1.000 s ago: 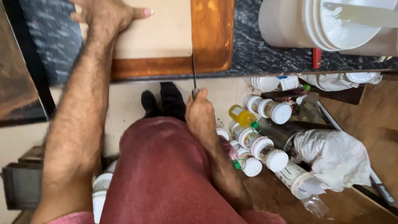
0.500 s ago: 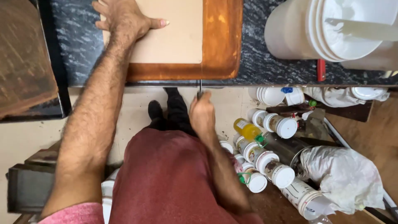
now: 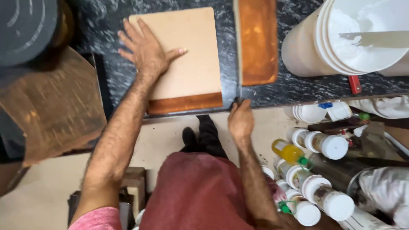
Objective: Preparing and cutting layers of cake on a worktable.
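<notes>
My left hand flat on a tan board at 11 o'clock, my right hand pinching a thin blade at the dark counter edge, white bucket at 2 o'clock, capped jars at 4 o'clock.

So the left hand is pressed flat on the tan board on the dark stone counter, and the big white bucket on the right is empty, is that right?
Not quite. The head view shows the left hand flat on the tan board on the dark stone counter, but the big white bucket on the right is not empty: it holds a white paste.
</notes>
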